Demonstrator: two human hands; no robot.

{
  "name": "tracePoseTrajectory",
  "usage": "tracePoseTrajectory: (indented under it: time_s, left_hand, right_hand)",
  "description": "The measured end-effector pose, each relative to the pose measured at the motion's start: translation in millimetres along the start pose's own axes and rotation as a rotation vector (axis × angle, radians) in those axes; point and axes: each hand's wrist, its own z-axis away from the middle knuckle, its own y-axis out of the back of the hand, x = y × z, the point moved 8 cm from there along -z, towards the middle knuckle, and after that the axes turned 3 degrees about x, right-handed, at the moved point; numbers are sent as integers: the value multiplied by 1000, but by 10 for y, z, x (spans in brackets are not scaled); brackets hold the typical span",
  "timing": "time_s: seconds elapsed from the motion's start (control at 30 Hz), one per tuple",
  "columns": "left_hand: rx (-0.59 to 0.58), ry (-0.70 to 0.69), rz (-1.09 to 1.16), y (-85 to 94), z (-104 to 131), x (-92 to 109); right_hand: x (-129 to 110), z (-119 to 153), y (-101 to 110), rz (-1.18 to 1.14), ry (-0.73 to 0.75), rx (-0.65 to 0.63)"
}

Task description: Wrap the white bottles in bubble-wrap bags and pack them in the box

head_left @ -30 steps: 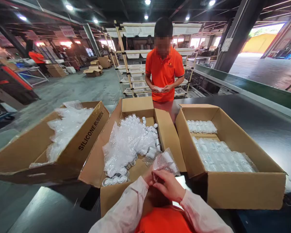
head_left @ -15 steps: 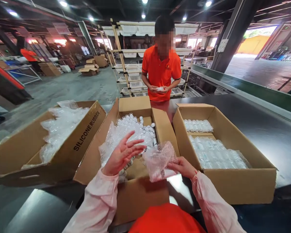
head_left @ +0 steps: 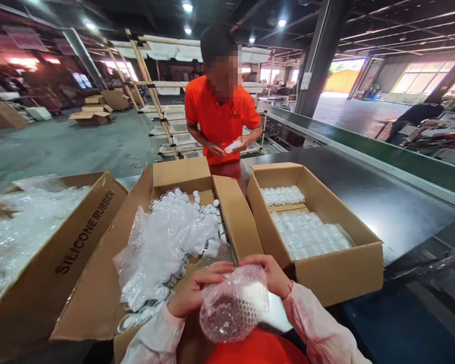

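Observation:
Close to my body, both hands hold a clear bubble-wrap bag (head_left: 233,308). My left hand (head_left: 197,288) grips its left upper edge with bent fingers. My right hand (head_left: 267,273) is closed on the upper right edge. The bag's rounded end faces me; whether anything is inside I cannot tell. Just beyond my hands stands an open cardboard box (head_left: 235,212) with many small white-capped containers (head_left: 170,199) in it. A heap of clear bubble-wrap bags (head_left: 155,247) covers part of them.
On the right, an open cardboard box (head_left: 335,275) holds rows of bubble-wrapped containers (head_left: 307,230). A box marked SILICONE RUBBER (head_left: 87,232) with more bubble wrap (head_left: 26,227) stands left. Across the dark table (head_left: 371,177), a person in orange (head_left: 222,119) holds a small white item.
My left hand, open in the air before, has come down onto the bag. My right hand brought the bag nearer my body. The view has turned to the right.

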Motion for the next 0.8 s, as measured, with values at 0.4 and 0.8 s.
tracePoseTrajectory:
  time_s: [0.4, 0.8]
  left_hand:
    - [222, 231, -66, 132, 180, -343]
    - [226, 223, -184, -64, -5, -183]
  right_hand:
    - [-376, 106, -57, 247, 368, -45]
    - [-123, 94, -40, 760, 92, -283]
